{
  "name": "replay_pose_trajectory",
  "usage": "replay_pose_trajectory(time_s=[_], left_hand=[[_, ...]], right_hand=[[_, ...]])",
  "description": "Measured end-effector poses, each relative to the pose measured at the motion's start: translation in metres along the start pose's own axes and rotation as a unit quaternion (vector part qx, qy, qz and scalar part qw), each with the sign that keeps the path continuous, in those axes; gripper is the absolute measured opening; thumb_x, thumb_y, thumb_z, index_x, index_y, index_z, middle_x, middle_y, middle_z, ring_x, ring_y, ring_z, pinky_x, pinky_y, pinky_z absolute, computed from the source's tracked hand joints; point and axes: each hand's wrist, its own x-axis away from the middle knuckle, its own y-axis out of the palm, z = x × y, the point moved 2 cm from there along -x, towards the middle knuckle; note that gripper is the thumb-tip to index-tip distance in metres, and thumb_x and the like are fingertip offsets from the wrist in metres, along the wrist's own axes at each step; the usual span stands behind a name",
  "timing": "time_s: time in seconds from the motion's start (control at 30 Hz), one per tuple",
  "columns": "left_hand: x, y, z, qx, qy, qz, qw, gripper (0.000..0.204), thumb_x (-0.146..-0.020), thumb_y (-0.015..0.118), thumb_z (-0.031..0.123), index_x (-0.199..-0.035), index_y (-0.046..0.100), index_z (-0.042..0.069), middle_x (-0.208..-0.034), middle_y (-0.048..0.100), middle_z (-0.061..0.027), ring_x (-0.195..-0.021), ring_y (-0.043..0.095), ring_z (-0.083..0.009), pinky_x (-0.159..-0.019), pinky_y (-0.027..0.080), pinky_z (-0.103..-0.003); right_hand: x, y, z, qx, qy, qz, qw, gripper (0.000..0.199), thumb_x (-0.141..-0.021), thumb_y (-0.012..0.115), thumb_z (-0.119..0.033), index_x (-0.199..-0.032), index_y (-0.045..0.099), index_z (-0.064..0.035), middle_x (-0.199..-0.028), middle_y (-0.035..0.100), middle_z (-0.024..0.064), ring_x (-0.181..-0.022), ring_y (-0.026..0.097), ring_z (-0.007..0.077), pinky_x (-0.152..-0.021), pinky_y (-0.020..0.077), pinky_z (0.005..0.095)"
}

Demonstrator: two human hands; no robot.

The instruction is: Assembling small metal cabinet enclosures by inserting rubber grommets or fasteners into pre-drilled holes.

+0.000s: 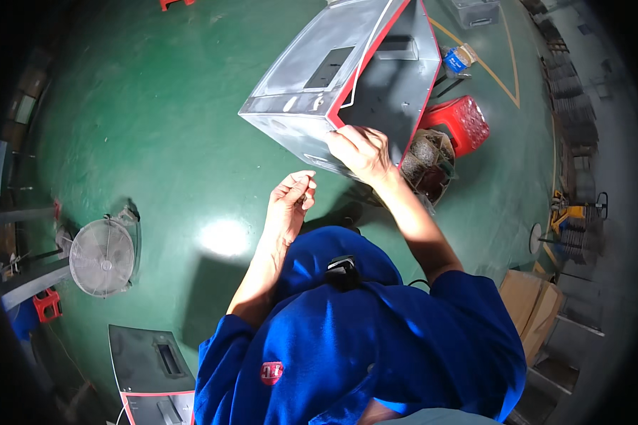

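In front of me is a large grey metal casing (287,78) with an open side, red trim along its edges and a dark rectangular panel (328,68) on one face. A thin white strip or cord (365,53) runs along the opening. My right hand (362,151) is closed over the near red-trimmed corner of the casing, its fingers curled at the opening. My left hand (289,203) is held lower and to the left, apart from the casing. Its thumb and fingers are pinched together; whatever they hold is too small or hidden to name.
Right of the casing are a red stool (468,122), an open sack of small parts (427,157) and a blue packet (458,61). A round fan (102,257) stands at left. Another grey casing (147,360) is at lower left, cardboard boxes (523,310) at lower right.
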Motion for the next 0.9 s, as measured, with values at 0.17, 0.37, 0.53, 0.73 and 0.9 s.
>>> replay_pose_trajectory(time_s=[0.17,0.37,0.53,0.73,0.9], left_hand=[[-0.002,-0.006,-0.004,-0.015,0.004,0.006,1.000,0.023,-0.092,0.056,0.014,-0.106,0.060,-0.004,-0.081,0.060,-0.0043,-0.065,0.048,-0.0068,-0.051,0.034,-0.018],[-0.005,0.000,0.002,-0.046,0.061,0.007,0.997,0.024,-0.091,0.059,0.015,-0.109,0.061,0.000,-0.081,0.061,-0.0037,-0.060,0.048,-0.0049,-0.051,0.035,-0.017],[-0.013,0.005,0.006,-0.047,0.097,0.097,0.989,0.023,-0.089,0.062,0.014,-0.108,0.061,0.001,-0.078,0.061,-0.0011,-0.060,0.047,-0.0031,-0.053,0.038,-0.015],[-0.018,0.027,0.020,-0.069,0.141,0.118,0.981,0.024,-0.088,0.062,0.012,-0.110,0.062,0.002,-0.081,0.061,0.0001,-0.066,0.049,-0.0024,-0.056,0.040,-0.014],[-0.029,0.041,0.023,-0.044,0.174,0.122,0.976,0.015,-0.087,0.064,0.012,-0.098,0.062,0.002,-0.079,0.061,-0.0003,-0.063,0.048,-0.0030,-0.053,0.038,-0.015]], right_hand=[[-0.017,-0.004,0.009,0.024,-0.155,-0.069,0.985,0.014,-0.069,0.061,-0.012,-0.082,0.058,-0.0095,-0.079,0.053,0.0007,-0.070,0.057,0.0150,-0.058,0.0468,0.0270],[-0.033,-0.004,0.001,-0.005,-0.195,-0.167,0.967,0.013,-0.067,0.060,-0.010,-0.079,0.059,-0.0052,-0.084,0.053,0.0042,-0.076,0.055,0.0176,-0.059,0.0466,0.0263],[-0.048,-0.007,0.000,0.017,-0.254,-0.221,0.941,0.011,-0.065,0.059,-0.014,-0.069,0.052,-0.0076,-0.081,0.051,0.0047,-0.074,0.055,0.0167,-0.056,0.0464,0.0261],[-0.057,-0.006,0.009,-0.041,-0.254,-0.155,0.954,0.011,-0.066,0.057,-0.015,-0.071,0.050,-0.0093,-0.079,0.052,0.0038,-0.069,0.055,0.0170,-0.055,0.0460,0.0275],[-0.058,-0.007,0.018,-0.091,-0.229,-0.178,0.953,0.020,-0.067,0.059,-0.013,-0.086,0.059,-0.0057,-0.077,0.051,0.0038,-0.069,0.055,0.0155,-0.057,0.0478,0.0266]])
